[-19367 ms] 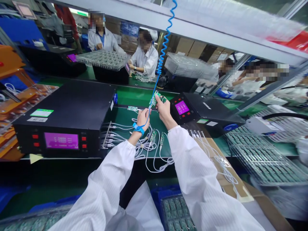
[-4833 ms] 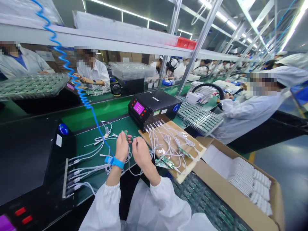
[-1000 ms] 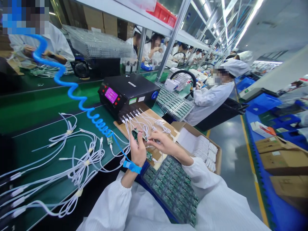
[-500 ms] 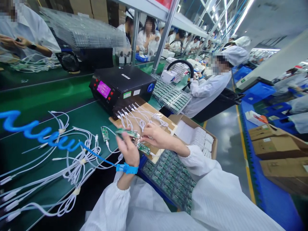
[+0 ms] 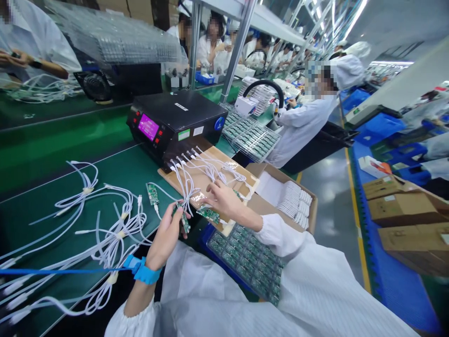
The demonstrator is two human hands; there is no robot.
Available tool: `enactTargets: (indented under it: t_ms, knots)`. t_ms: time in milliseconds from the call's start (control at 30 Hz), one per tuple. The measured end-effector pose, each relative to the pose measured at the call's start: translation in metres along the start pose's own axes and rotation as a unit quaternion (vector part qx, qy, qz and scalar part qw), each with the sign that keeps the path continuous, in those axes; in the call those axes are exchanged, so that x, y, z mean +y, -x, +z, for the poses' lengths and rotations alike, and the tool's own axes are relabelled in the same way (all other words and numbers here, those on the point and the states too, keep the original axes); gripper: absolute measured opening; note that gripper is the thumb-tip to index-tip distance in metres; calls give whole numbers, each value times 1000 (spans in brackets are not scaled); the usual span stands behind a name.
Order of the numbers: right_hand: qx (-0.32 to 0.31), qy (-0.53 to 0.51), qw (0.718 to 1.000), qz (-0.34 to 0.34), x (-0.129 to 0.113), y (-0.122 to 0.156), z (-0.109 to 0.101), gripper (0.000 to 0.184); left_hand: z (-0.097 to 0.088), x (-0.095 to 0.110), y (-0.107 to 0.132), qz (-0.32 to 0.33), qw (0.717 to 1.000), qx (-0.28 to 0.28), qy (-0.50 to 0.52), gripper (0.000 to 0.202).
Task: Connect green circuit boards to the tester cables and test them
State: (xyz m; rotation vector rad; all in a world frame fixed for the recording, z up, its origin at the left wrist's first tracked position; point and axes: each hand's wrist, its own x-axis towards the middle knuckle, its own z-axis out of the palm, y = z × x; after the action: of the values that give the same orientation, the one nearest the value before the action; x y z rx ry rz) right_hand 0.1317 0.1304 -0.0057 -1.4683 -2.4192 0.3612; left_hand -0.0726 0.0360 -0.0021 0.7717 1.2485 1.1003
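Note:
My left hand (image 5: 166,234) pinches a small green circuit board (image 5: 184,220) above the bench's front edge; a blue wrist strap (image 5: 141,269) circles that wrist. My right hand (image 5: 221,199) reaches over the brown cardboard sheet (image 5: 210,174), fingers spread among white cables (image 5: 203,171) that run from a black tester with a pink screen (image 5: 175,119). Another green board (image 5: 209,214) lies on the cardboard just below that hand. A further board (image 5: 152,193) rests on the green mat (image 5: 52,187), plugged to a cable.
White cable bundles (image 5: 101,229) sprawl over the mat at left. A tray of green boards (image 5: 245,255) sits over my lap. An open carton of white parts (image 5: 291,199) stands to the right. People in white coats work across the belt and further down the line.
My left hand has dropped back toward me with a board, and the blue coiled cord now stretches flat to the left. My right hand stays over the cardboard's cables.

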Motion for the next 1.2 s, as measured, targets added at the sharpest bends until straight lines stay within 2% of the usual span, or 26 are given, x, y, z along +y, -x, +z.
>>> enactTargets:
  t_ms: [67,167,300,367,433,567,700,833,933,1067,1133,1200]
  knots:
    - [41,-76,996,9,1,7,-1,35,-5,-7,0,-24,999,-27,-21,67]
    - [48,-128,989,-53,-1,17,2,32,-5,-16,-3,-37,999,-38,-14,64]
    - [-18,-44,985,-167,-6,22,14,12,1,-24,-7,-16,998,-43,-33,62]
    - [-29,3,980,-196,-4,21,15,13,1,-27,-9,10,996,-51,-66,60]
    - [-41,-3,977,-207,-1,21,9,18,2,-27,-12,44,992,-66,-100,60]
    - [-41,-101,976,-187,4,21,-14,14,12,-23,-21,81,984,-118,-110,64]
    - [-21,-164,973,-163,5,23,-29,11,33,-18,-31,116,977,-157,-88,55]
    - [-43,-217,967,-123,9,26,-37,30,45,-15,-36,151,974,-126,-117,46]
    - [-36,-165,977,-132,15,36,-41,40,44,-14,-38,136,982,-98,-91,48]
    - [-63,-22,989,-132,23,56,-36,42,43,-19,-42,140,987,-56,-53,56]
    - [-85,-31,989,-117,25,65,-30,40,45,-24,-44,139,988,-50,-39,60]
    - [-97,-91,986,-97,27,70,-25,39,49,-29,-46,141,988,-46,-32,62]
